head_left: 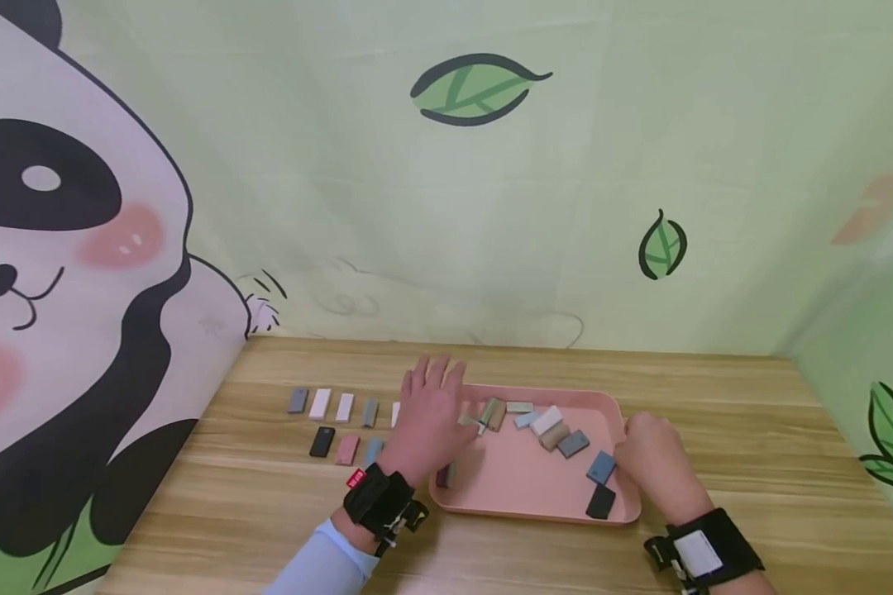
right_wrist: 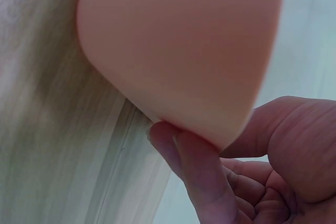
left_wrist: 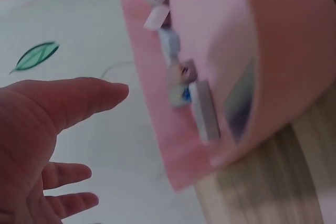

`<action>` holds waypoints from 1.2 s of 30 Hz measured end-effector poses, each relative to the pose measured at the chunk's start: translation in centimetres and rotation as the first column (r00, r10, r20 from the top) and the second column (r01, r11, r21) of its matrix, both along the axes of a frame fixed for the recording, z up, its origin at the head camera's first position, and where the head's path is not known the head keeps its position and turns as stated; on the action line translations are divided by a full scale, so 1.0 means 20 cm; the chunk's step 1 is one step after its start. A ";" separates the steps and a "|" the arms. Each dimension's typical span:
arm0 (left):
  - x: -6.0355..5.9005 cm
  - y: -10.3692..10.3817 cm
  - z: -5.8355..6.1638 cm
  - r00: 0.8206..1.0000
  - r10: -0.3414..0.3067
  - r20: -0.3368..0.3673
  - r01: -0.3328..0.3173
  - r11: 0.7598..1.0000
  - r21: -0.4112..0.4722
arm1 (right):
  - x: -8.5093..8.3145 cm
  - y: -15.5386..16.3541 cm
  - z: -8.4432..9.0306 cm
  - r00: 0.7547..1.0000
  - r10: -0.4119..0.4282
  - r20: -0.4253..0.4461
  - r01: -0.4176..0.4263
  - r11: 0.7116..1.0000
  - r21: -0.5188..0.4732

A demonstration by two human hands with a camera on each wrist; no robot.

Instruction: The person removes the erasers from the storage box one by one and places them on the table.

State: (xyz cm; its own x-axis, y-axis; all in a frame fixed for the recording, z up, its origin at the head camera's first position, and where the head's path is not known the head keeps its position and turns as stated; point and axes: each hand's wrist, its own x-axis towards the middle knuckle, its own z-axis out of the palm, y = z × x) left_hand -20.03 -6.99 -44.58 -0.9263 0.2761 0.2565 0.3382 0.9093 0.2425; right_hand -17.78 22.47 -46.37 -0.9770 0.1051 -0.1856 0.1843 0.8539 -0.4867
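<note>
- Pink, shallow, rounded-corner rectangular tray [head_left: 521, 489], plastic by its look: it lies flat in front of me on the pale wood-grain worktop [head_left: 774, 479], with small rectangular blocks in white, grey, blue and black [head_left: 574, 444] scattered inside.
- I judge it light and fairly stiff, its smooth wall perhaps a bit slippery; the loose blocks could slide if it tips. The 2 short ends look like the best places to take hold, thumb against fingers across the rim.
- My right hand [head_left: 656, 459] is clamped on the tray's right end, pinching its wall between thumb and curled fingers.
- My left hand [head_left: 430, 426] is spread wide over the left end, fingers straight, thumb well apart from them, holding nothing; I cannot tell whether it touches the rim.
- Left of the tray, 2 rows of similar small blocks [head_left: 347, 449] lie on the worktop, at least 8 showing.
</note>
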 end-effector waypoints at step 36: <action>0.03 0.14 -0.15 0.954 -0.085 0.286 0.099 0.995 -0.032 | 0.00 0.01 0.01 1.000 0.005 -0.004 -0.005 1.000 -0.001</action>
State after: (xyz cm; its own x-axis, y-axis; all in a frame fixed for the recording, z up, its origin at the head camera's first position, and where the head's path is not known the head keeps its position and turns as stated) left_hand -19.43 -4.25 -47.59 -0.9290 0.3689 -0.0287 0.3441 0.8898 0.2998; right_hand -17.79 22.61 -46.14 -0.9781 0.1004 -0.1822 0.1786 0.8544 -0.4879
